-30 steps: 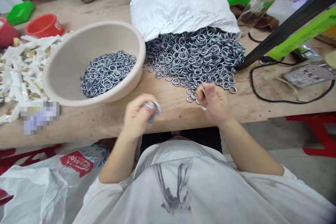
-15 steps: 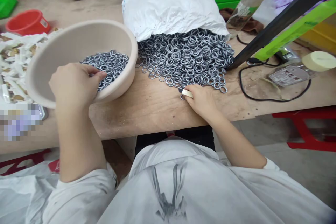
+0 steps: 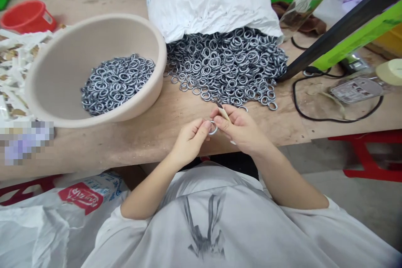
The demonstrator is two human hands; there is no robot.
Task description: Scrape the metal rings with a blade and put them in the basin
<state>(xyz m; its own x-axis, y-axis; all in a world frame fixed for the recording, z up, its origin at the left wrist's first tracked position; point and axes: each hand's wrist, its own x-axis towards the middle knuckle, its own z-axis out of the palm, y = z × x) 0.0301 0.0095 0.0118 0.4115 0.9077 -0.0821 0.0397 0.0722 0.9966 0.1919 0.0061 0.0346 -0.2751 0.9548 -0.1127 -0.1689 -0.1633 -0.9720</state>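
The left hand point(image 3: 192, 137) pinched one ring point(image 3: 216, 130) between thumb and fingers, close to the tabletop's point(image 3: 147, 135) near edge, the loose heap point(image 3: 224, 67) at 12 o'clock, the basin point(image 3: 63, 60) at 10; the right hand's point(image 3: 243, 129) grip pinched a small pale tool point(image 3: 224, 113); whether it touched the ring too was unclear; working well called for a steady pinch, fingertips clear of the tool's dark tip; the ring, being round, had no long axis, its opening facing the wearer; the tool ran from 5 o'clock to its tip at 11.

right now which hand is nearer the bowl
Left: the left hand is outside the bowl, to its right; the right hand is farther right, beyond the left.
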